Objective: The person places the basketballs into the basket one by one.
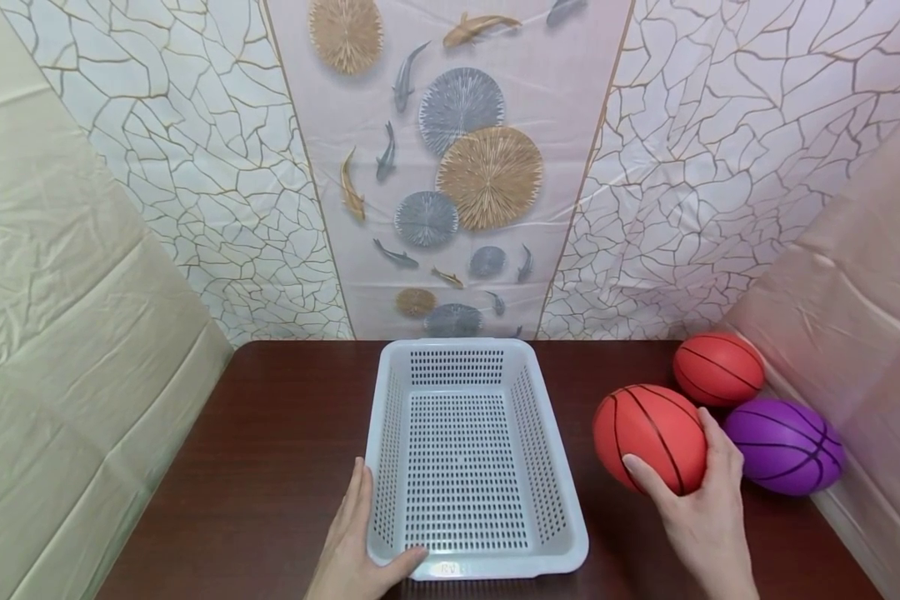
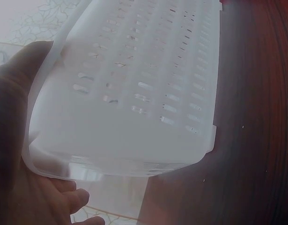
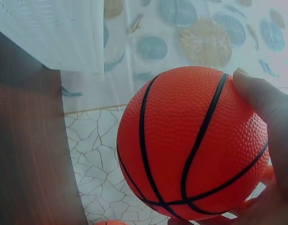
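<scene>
A white perforated plastic basket [image 1: 465, 566] stands on the dark table in the middle of the head view, its inside bare. At its near left corner my left hand [image 1: 356, 542] holds the rim, thumb over the near edge and fingers along the outer left side. To the right of the basket, my right hand [image 1: 708, 508] grips a small red basketball [image 1: 648, 437] with black lines, thumb on the near side and fingers round the right. In the right wrist view this red basketball [image 3: 190, 140] is off the table; part of the fingers is hidden behind it.
Another red basketball [image 1: 718, 369] and a purple basketball [image 1: 783, 446] lie at the table's right side, near the cloth wall [image 1: 855, 292]. A patterned cloth [image 1: 450, 167] hangs behind the table [image 1: 270, 467]. Dark tabletop shows left of the basket.
</scene>
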A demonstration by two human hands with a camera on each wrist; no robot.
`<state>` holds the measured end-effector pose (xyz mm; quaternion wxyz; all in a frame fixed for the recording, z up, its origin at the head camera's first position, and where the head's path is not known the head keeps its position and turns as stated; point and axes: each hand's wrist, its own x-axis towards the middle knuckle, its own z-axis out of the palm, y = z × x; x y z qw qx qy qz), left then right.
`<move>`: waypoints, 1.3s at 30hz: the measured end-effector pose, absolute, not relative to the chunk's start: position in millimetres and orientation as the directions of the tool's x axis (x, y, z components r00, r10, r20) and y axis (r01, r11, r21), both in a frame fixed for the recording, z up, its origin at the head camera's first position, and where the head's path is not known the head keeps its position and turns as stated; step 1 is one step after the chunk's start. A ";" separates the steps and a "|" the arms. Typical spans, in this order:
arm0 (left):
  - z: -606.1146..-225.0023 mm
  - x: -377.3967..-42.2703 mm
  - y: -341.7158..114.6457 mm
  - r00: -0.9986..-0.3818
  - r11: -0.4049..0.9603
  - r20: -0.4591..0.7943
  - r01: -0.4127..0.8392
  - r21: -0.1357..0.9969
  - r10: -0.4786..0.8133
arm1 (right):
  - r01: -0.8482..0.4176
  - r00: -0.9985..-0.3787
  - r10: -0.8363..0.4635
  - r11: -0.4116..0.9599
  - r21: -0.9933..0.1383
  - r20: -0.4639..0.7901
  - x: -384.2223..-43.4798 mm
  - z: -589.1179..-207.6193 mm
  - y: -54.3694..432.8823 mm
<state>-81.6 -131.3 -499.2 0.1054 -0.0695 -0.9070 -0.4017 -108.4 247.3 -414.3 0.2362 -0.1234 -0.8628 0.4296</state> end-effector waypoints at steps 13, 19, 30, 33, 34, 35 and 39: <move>-498.5 -80.6 -130.7 -0.974 0.671 0.225 0.187 0.718 0.031 | -0.047 -0.872 0.359 0.618 -0.785 0.334 -108.7 -408.8 229.0; -498.8 -81.2 -130.8 -0.974 0.670 0.224 0.189 0.718 0.034 | -0.088 -0.881 0.318 0.617 -0.782 0.350 -108.4 -408.9 222.5; -497.7 -81.2 -131.1 -0.972 0.667 0.234 0.198 0.719 0.036 | -0.122 -0.882 0.288 0.625 -0.771 0.373 -107.8 -407.6 213.1; -497.8 -81.3 -131.1 -0.970 0.666 0.240 0.202 0.718 0.034 | -0.134 -0.888 0.270 0.622 -0.771 0.373 -108.2 -408.0 209.5; -497.8 -81.3 -131.1 -0.970 0.665 0.241 0.202 0.719 0.034 | -0.132 -0.891 0.266 0.625 -0.770 0.368 -108.2 -408.2 208.5; -497.8 -81.3 -131.1 -0.970 0.665 0.240 0.201 0.720 0.034 | -0.135 -0.892 0.261 0.625 -0.769 0.369 -108.1 -408.2 207.6; -497.6 -81.4 -131.1 -0.972 0.665 0.232 0.196 0.721 0.034 | -0.144 -0.897 0.243 0.630 -0.763 0.370 -107.7 -408.8 204.4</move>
